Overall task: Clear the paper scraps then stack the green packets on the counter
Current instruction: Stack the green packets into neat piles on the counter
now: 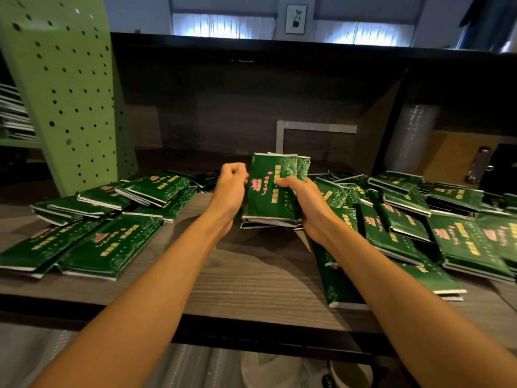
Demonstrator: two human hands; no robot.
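Note:
A small stack of green packets (270,189) stands tilted on its lower edge in the middle of the wooden counter (251,278). My right hand (303,204) grips the stack from the right, thumb across its printed front. My left hand (230,191) is against the stack's left edge with its fingers curled; whether they pinch the packets is hidden. More green packets (112,247) lie scattered flat on the left. A larger overlapping pile of green packets (419,228) covers the right side. No paper scraps show.
A green perforated metal panel (64,88) rises at the back left. A dark wooden back wall (223,107) closes off the counter. A roll of bubble wrap (411,138) and a cardboard box (453,155) stand at the back right. The counter's front edge (251,329) is dark.

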